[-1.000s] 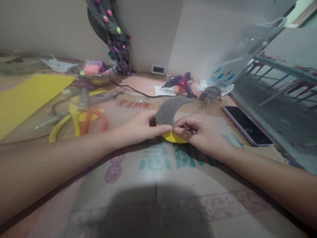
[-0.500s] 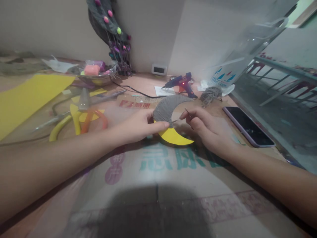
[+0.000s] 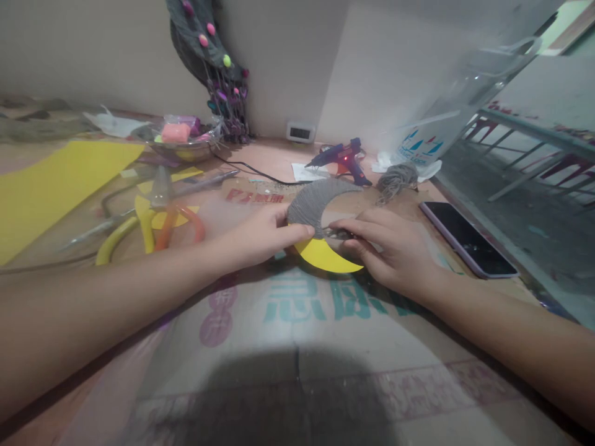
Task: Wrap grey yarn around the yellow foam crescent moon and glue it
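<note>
A crescent-shaped cutout (image 3: 329, 257) is held just above the cardboard. Its upper part is closely wrapped in grey yarn (image 3: 307, 205), while the lower horn shows bare yellow. My left hand (image 3: 272, 234) grips the outer left edge, its thumb lying across the front where the wrapping meets the yellow. At the inner curve, my right hand (image 3: 393, 251) pinches a small dark strand, apparently the grey yarn, with thumb and index finger. The fingers partly hide that strand. Farther back on the right lies a loose grey yarn bundle (image 3: 397, 178).
A glue gun (image 3: 341, 158) with a lit red light rests behind the crescent. To the right lies a phone (image 3: 467, 238). Orange-handled pliers (image 3: 167, 226), a yellow sheet (image 3: 60, 186) and a bowl of packets (image 3: 183, 148) occupy the left. A plastic bag (image 3: 427, 139) stands back right.
My right hand has moved slightly down and left, bringing its pinching fingers closer to the inner curve. My left hand keeps its hold on the crescent. The view has shifted slightly.
</note>
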Tool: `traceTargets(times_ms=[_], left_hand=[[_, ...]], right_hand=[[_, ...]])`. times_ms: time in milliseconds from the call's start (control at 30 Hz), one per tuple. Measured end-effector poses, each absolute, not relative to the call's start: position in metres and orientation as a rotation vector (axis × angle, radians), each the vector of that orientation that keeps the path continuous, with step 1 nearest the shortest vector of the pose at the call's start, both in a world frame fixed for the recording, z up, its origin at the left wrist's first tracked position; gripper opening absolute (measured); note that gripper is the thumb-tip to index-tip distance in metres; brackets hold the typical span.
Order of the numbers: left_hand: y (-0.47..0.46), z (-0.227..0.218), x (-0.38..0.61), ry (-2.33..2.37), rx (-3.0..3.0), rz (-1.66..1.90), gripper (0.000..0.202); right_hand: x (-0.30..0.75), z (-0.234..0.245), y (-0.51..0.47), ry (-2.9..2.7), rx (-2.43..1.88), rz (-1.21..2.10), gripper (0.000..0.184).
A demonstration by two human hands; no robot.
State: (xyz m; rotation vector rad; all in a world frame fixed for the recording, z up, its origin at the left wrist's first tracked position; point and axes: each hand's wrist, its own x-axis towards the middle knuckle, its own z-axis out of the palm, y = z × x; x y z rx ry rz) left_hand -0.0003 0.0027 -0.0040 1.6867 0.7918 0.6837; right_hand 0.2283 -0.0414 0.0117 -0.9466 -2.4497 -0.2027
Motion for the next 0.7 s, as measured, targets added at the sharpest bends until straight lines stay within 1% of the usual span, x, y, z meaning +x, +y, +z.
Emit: traceTargets(times_ms=[200,700], left_hand=[[0.0025,-0.0020,-0.0002,0.830,1.728,0.667,0.024],[0.0032,-0.0024,-0.0007,0.840,1.726,0.629,0.021]], right_hand=[[0.2274,0.0093,-0.0427,-2.460,-0.915,-0.308,0.024],[0.2269,0.0107,-0.0407,-2.480,-0.874,-0.451,0.022]])
